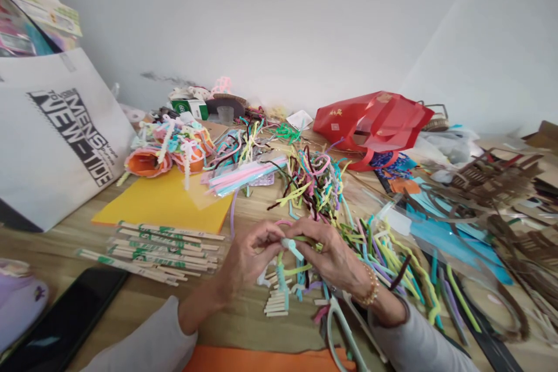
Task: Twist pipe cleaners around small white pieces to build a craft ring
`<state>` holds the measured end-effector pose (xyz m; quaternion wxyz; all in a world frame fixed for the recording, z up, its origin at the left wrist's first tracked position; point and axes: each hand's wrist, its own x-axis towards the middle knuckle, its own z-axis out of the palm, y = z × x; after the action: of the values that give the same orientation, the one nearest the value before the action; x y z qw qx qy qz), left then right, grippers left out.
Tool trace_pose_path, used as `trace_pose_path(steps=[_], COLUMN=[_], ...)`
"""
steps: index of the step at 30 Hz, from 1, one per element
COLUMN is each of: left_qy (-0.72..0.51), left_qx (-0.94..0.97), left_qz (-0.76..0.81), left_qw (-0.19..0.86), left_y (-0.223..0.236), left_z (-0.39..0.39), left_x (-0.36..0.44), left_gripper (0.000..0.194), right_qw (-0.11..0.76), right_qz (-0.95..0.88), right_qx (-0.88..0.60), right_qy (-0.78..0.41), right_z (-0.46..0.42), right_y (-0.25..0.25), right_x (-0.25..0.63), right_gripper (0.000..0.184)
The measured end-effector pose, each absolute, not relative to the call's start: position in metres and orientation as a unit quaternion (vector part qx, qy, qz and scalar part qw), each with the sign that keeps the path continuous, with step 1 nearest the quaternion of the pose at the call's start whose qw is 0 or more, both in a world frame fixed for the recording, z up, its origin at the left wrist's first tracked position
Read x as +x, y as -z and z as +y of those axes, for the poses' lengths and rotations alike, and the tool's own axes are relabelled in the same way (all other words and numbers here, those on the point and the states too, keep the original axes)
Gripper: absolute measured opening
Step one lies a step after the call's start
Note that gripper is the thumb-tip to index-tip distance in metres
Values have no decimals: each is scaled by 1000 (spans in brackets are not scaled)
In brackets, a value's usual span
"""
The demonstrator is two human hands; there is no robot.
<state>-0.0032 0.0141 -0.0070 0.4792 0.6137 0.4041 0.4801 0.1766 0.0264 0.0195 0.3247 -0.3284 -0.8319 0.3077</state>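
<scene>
Black phone (65, 319), red bag (370, 119), probably plastic

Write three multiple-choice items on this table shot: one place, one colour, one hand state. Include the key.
1. Where do the paper-wrapped chopsticks lie?
A. Left of the left hand
B. On the orange sheet
C. Inside the white tote bag

2. What colour is the shopping bag?
A. Blue
B. Green
C. Red

3. Where are both the left hand and the right hand?
A. Flat on the orange sheet
B. Together at a pale teal pipe cleaner
C. Inside the shopping bag

1: A, the bundle lies beside that hand, on its left.
2: C, its glossy body shows red.
3: B, the fingers of both hands meet at it.
</scene>
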Motion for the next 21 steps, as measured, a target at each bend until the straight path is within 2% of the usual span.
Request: trace_pose_path(steps=[10,17,21], left_qy=[-452,-441,-443], left_qx=[579,483,477], left_qz=[395,362,365], left_qw=[552,664,666], left_y=[17,17,21], left_z=[21,31,31], left_x=[-4,-8,-6], left_gripper=[7,26,25], right_qw=[308,337,355], right_qz=[-812,-794,-798], right_qx=[-361,-417,-410], right_qy=[-339,-288,-263], right_z=[29,29,27], right_y=[-12,-5,-5], right_x=[174,171,171], right_gripper=[15,9,11])
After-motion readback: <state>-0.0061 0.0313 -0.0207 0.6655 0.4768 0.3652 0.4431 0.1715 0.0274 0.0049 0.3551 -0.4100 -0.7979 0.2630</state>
